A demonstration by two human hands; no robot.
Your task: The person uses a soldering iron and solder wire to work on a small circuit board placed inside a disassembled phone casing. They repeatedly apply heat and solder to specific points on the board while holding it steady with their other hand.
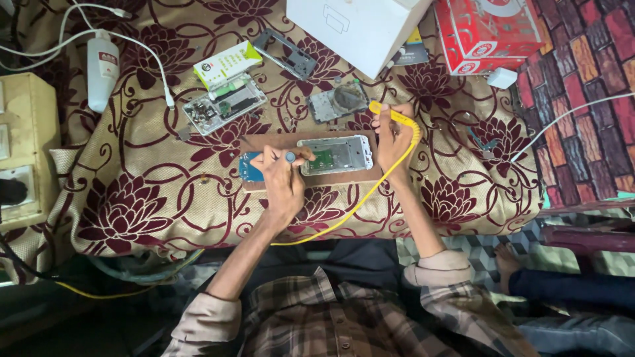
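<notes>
The left hand (281,182) is closed around a small tool with a round grey cap (290,157), its tip at the left end of the opened silver phone frame (336,155). This frame lies on a brown wooden board (264,141) between both hands. The right hand (391,139) pinches a thin yellow tool with a yellow cable (370,192), just right of the frame. Beyond the hands lies a white box (357,26) on the flowered cloth (165,205).

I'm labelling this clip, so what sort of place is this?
Probably an informal phone repair bench: an opened phone frame under both hands, more stripped phone parts on the flowered cloth, and a yellow corded tool.
</notes>
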